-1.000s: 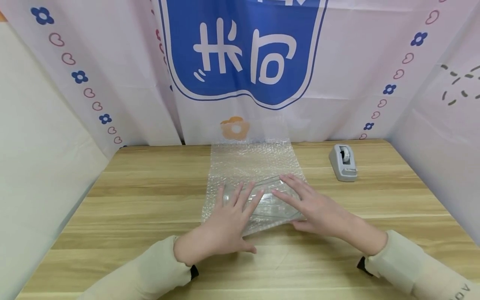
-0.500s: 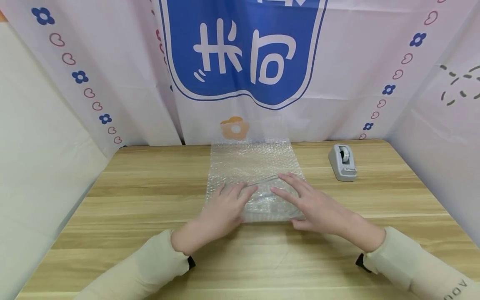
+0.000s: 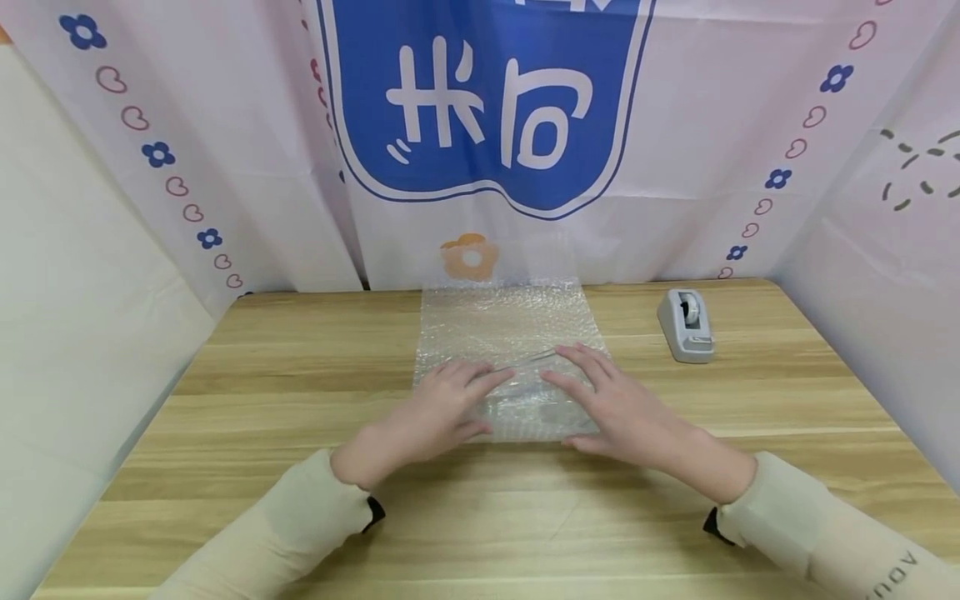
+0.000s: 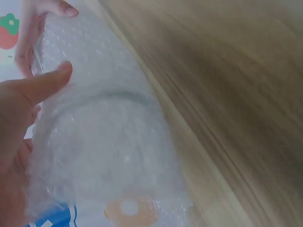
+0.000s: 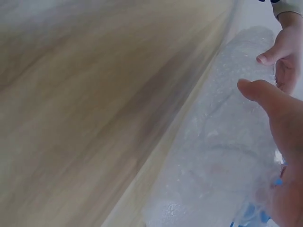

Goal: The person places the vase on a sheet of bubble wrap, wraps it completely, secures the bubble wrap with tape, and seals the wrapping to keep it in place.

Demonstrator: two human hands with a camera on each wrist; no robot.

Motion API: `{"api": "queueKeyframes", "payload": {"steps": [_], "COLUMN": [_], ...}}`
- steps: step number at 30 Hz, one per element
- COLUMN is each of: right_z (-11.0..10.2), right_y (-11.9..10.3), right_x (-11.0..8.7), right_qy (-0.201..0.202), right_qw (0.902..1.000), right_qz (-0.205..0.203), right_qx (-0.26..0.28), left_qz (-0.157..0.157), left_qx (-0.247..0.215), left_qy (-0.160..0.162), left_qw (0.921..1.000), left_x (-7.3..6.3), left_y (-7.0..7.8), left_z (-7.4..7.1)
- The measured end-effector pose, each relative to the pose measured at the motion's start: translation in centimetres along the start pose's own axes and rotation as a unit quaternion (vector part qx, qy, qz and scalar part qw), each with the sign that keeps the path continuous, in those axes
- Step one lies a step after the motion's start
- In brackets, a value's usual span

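- Your left hand and right hand cover parts of the bubble wrap in the head view.
- Through the wrap you get a dark curved line — the full outline underneath is veiled.
- Both wrist views are blurred, and each crops your nearer hand at its side.
- Overhead, the top edge cuts the blue emblem; the bottom one trims your right sleeve — lettering included.
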State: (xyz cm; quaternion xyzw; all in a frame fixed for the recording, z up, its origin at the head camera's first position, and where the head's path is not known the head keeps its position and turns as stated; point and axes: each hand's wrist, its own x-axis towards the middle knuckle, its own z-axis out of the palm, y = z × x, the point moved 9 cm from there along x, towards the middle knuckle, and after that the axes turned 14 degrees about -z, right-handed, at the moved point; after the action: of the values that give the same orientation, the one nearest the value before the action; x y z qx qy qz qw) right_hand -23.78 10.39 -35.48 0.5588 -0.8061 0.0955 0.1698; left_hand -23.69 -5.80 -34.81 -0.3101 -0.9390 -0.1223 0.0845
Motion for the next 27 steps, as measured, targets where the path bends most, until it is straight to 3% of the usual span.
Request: {"api": "queueKeyframes", "payload": {"steps": [6,17,24,27], "right_z": [-0.6,-1.3,-1.3,-1.2], "right_y": [0.3,0.3,-0.3,-0.4], "right_x": [0.2,0.4,0.5,0.5], "right_qy": [0.034,0.057,0.063,0.059], "right_qw": [0.9993,0.9971,0.9962,0.9966], "right_qz": [-0.014,-0.044,-0.054,-0.055], "right_qx": [-0.004,-0.024,-0.024,-0.018], "left_qz": [0.007,0.026,0.000,-0.005], "left_qx": [-0.008,-0.013,-0.043,-0.048], "left_qy": [-0.009,-0.020,-0.074,-0.082], "left_qw": [0.9999,0.9994,0.9964,0.9955], "left_x": [0.4,0.7,0.1,-0.2], "left_y": [-0.2,-0.2,-0.5,-0.6], "left_z": [-0.1,-0.4,-0.2,-0.1]}}
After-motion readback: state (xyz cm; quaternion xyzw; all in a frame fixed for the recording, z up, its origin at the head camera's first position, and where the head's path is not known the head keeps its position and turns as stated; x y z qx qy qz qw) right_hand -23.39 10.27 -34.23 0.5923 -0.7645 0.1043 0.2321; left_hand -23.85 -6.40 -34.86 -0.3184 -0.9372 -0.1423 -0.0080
